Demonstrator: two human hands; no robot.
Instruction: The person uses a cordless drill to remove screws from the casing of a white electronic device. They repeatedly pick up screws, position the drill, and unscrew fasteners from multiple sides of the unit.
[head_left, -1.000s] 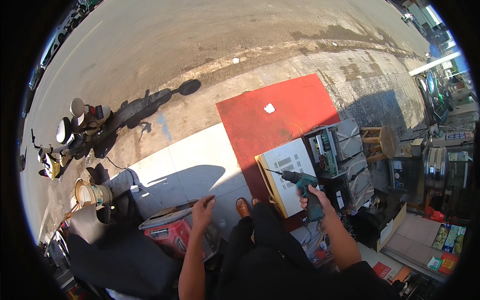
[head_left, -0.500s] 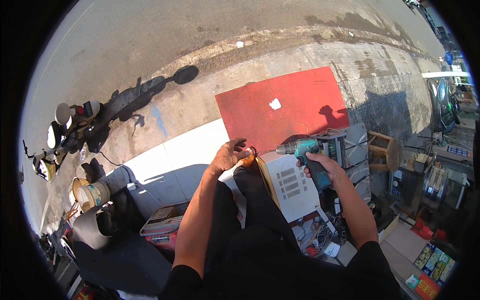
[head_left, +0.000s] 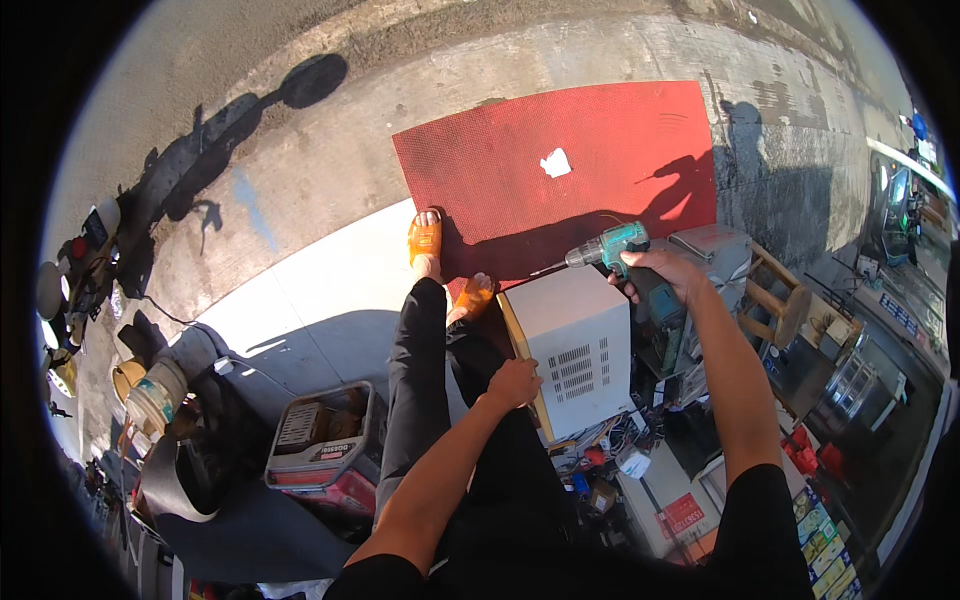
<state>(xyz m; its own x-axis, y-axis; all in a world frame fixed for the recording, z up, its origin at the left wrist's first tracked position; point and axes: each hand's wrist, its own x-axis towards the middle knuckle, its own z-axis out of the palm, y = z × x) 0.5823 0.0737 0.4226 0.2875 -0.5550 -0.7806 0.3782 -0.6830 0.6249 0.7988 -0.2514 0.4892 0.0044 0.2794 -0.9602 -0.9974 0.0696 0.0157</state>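
Observation:
My right hand (head_left: 662, 272) is wrapped round the grip of a teal and black cordless drill (head_left: 618, 245). The drill's long bit points left, above the far edge of a white box-shaped appliance (head_left: 580, 310) with vent slots in its side. Beside my leg, my left hand (head_left: 515, 383) is closed at the appliance's near-left edge, where a yellowish panel (head_left: 522, 350) runs along it. The fingertips of that hand are partly hidden.
A red mat (head_left: 570, 130) lies ahead, with a white scrap (head_left: 555, 163) on it. My feet wear orange sandals (head_left: 425, 238). A tool-filled crate (head_left: 325, 450) stands at left, a wooden stool (head_left: 775, 295) at right. Cables and small parts (head_left: 610, 450) clutter the area behind the appliance.
My left hand has come back from near the drill bit to the appliance's edge. The drill has lifted and shifted away from me. The view has tilted, showing both sandals.

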